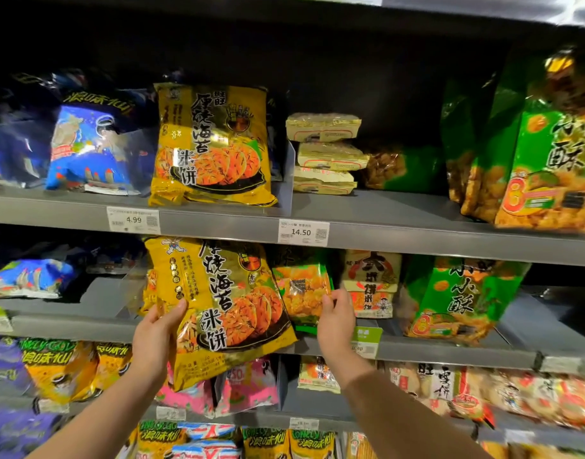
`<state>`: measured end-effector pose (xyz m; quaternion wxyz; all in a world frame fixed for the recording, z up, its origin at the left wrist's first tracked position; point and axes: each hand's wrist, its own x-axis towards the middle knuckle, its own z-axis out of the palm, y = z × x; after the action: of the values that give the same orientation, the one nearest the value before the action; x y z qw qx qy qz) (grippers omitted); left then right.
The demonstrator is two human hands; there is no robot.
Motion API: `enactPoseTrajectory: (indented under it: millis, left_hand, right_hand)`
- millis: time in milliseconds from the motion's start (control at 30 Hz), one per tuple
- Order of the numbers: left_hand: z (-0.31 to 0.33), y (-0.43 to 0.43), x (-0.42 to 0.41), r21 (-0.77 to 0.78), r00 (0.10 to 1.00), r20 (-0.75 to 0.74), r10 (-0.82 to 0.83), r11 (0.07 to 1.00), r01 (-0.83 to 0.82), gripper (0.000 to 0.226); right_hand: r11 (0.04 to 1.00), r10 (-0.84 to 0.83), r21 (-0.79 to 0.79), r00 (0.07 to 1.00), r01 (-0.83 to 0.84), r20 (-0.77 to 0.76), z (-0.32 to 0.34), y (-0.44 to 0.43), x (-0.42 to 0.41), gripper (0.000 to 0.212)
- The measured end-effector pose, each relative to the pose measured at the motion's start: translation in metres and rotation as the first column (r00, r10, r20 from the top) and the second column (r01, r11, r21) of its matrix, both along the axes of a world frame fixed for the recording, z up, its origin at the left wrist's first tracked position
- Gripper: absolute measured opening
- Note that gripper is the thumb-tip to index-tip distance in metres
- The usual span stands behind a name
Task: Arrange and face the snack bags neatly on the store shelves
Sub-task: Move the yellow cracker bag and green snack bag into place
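Observation:
My left hand [157,336] grips the left edge of a large yellow rice-cracker bag [225,306], held tilted in front of the middle shelf [450,351]. My right hand [336,318] pinches the lower right corner of a small green snack bag [302,289] that stands on that shelf just right of the yellow bag. A second yellow bag of the same kind [213,144] stands facing out on the upper shelf [400,233].
Blue bags [92,147] fill the upper left. Flat cream packs [324,154] are stacked beside a clear divider [286,180]. Big green bags [543,154] stand at the right, another [457,296] below. A red-and-white pack [372,283] is behind my right hand.

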<state>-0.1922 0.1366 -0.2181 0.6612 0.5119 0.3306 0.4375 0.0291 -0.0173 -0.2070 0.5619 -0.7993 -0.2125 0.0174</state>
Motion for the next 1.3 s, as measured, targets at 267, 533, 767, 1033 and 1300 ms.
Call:
enactPoseTrajectory:
  millis: [267,533,767,1033,1300]
  left_hand:
    - [0.006,-0.029,-0.015,-0.047,0.999,0.032,-0.013,0.999,0.015,0.069]
    - [0.012,-0.065,-0.042,-0.058,0.999,0.011,-0.046,0.997,0.046,0.073]
    - [0.036,-0.130,-0.061,-0.067,1.000,-0.005,0.002,0.998,-0.002,0.047]
    - [0.069,-0.223,-0.078,-0.080,0.999,0.048,-0.010,0.997,0.014,0.053]
    - [0.064,-0.231,-0.064,-0.093,0.994,-0.110,-0.013,0.996,0.002,0.067]
  right_hand:
    - [1.000,0.025,0.011,1.000,-0.025,-0.007,0.003,-0.042,-0.025,0.015]
    - [0.999,0.031,-0.021,0.998,-0.030,0.055,0.014,-0.088,-0.042,0.016]
    - [0.988,0.081,-0.141,0.992,-0.067,0.098,0.017,-0.159,-0.048,0.015]
    - [0.988,-0.026,-0.144,0.990,0.047,0.138,0.020,-0.248,-0.057,0.020]
    - [0.993,-0.103,-0.050,0.989,0.109,0.109,0.030,-0.292,-0.050,0.019]
